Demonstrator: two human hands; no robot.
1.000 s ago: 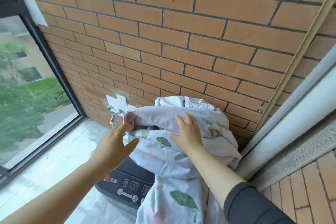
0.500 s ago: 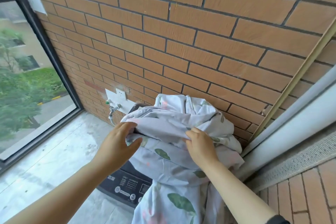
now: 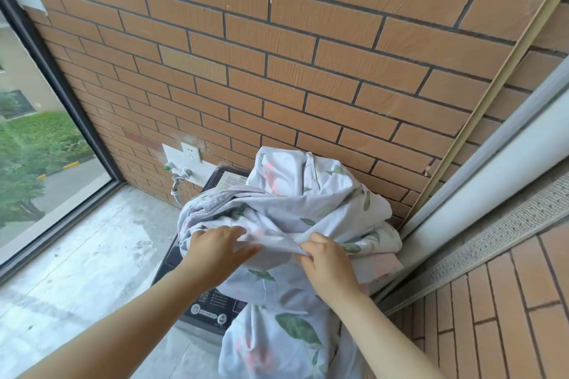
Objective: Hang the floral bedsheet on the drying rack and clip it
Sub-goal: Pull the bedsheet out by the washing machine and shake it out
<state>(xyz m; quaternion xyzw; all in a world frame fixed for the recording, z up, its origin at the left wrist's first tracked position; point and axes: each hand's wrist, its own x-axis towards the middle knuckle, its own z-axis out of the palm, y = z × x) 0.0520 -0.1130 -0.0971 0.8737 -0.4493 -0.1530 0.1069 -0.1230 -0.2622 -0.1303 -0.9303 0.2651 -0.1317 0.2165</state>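
Lying in a crumpled heap, the floral bedsheet is piled on a dark washing machine against the far brick wall, with one end draped down the machine's near side. A fold at the near edge of the heap is pinched by the right hand, its fingers curled. The left hand is laid on the cloth just to the left; whether its fingers grasp the fabric cannot be told. A tap and a white socket are fixed to the wall left of the machine.
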